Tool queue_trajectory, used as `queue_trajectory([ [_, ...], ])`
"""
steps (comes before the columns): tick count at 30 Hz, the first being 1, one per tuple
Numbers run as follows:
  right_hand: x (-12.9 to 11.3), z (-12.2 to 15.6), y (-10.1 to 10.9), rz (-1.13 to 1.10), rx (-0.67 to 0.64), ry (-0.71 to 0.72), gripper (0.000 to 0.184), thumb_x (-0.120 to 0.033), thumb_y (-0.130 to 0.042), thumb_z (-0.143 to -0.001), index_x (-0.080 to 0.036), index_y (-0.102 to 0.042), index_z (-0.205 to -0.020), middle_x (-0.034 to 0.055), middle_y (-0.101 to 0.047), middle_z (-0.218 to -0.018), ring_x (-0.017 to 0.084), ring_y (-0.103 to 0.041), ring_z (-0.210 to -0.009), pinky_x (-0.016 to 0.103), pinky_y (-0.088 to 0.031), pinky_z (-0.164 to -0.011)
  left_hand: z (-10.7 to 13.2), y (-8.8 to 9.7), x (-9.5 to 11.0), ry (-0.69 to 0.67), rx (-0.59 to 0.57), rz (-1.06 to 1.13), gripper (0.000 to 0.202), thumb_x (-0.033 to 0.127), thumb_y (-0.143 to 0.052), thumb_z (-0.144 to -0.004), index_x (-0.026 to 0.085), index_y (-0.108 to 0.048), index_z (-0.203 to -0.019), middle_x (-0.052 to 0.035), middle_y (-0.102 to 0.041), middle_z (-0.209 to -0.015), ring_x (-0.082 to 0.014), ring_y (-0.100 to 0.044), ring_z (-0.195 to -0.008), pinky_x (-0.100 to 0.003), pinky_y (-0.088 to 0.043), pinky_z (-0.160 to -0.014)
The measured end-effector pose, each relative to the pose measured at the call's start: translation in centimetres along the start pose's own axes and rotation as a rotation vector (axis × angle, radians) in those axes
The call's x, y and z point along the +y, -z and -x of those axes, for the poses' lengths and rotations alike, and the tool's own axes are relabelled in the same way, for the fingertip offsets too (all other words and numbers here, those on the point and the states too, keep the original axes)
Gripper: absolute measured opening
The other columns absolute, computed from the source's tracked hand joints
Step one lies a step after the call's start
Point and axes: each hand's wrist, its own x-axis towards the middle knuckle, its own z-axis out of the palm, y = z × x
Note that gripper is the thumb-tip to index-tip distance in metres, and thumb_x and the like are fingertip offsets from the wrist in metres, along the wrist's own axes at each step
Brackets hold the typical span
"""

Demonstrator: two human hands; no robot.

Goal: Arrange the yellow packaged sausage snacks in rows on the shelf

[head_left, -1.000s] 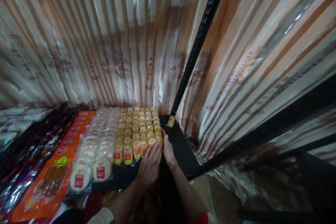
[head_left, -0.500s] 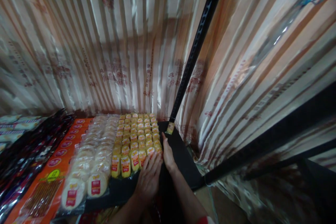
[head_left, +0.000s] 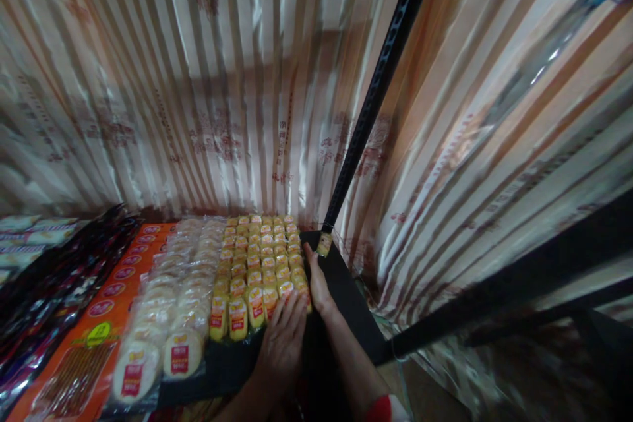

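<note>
Black shelf (head_left: 346, 290) — left hand (head_left: 281, 343), right hand (head_left: 316, 283), fingers flat, bracket yellow snack packs (head_left: 257, 264) beside bare corner.

My black shelf (head_left: 346, 297) is carrying yellow snack packs (head_left: 260, 264), pale round cakes (head_left: 182, 303), orange packets (head_left: 99, 323) and dark wrappers (head_left: 54, 277).

Setting: small shop or stall. Evidence: black metal shelf (head_left: 346, 290) stocked with rows of packaged snacks — yellow packets (head_left: 260, 257), white round cakes (head_left: 182, 303), orange packs (head_left: 99, 336); striped printed cloth (head_left: 222, 92) hung behind.
</note>
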Motion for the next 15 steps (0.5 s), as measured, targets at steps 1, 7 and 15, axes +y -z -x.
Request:
queue_trajectory([
  [1, -0.1, -0.4, 0.1, -0.006, 0.026, -0.013, 0.075, -0.075, -0.04, -0.074, -0.023, -0.055, -0.126, 0.0042, -0.048, -0.138, 0.024, -0.034, -0.134, 0.046, -0.023, -0.112, -0.1, 0.2, 0.0, -0.012, 0.007, 0.0, 0.044, 0.018, -0.032, -0.089, 0.015, -0.047, -0.131, -0.0029, -0.041, -0.144, -0.0197, -0.028, -0.137, -0.037, -0.022, -0.113],
  [7, 0.1, -1.4, -0.5, -0.084, -0.094, -0.055, 0.067, -0.072, -0.039, -0.077, -0.025, -0.06, -0.12, 0.0054, -0.062, -0.122, 0.024, -0.046, -0.125, 0.045, -0.035, -0.105, -0.4, 0.5, -0.1, -0.03, 0.017, -0.016, 0.049, 0.011, -0.033, -0.084, 0.014, -0.048, -0.13, -0.0039, -0.044, -0.142, -0.0212, -0.028, -0.137, -0.038, -0.019, -0.114],
  [15, -0.1, -1.4, -0.4, -0.029, -0.091, -0.063, 0.067, -0.071, -0.034, -0.08, -0.026, -0.057, -0.123, 0.0055, -0.058, -0.127, 0.023, -0.045, -0.127, 0.045, -0.032, -0.107, -0.2, 0.2, -0.1, -0.023, -0.008, -0.027, 0.054, 0.008, -0.034, -0.081, 0.014, -0.042, -0.135, -0.003, -0.038, -0.146, -0.0211, -0.026, -0.138, -0.038, -0.016, -0.116],
])
